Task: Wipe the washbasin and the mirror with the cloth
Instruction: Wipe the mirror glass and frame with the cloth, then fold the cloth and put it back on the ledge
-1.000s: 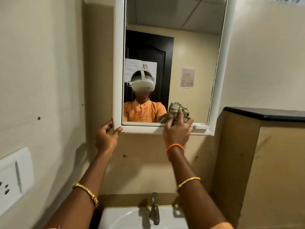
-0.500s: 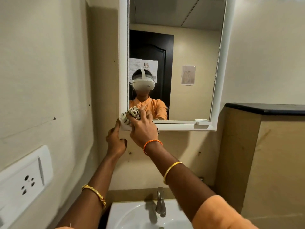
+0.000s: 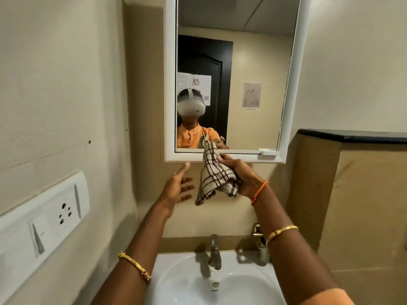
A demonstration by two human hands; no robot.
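One cloth (image 3: pixel 217 180), one mirror (image 3: pixel 233 84) and one washbasin (image 3: pixel 176 282) with a single tap (image 3: pixel 214 252) were in view; a second metal fitting (image 3: pixel 261 245) stood beside the tap, partly hidden, perhaps a valve. The room had beige walls, with a white socket panel (image 3: pixel 44 219) on the left one and a dark-topped ledge (image 3: pixel 352 136) to the right. The right hand (image 3: pixel 242 175) had its grip curled round the checked cloth, which hung just below the mirror's white frame. The left hand (image 3: pixel 177 188) was spread wide beside the cloth, holding nothing.
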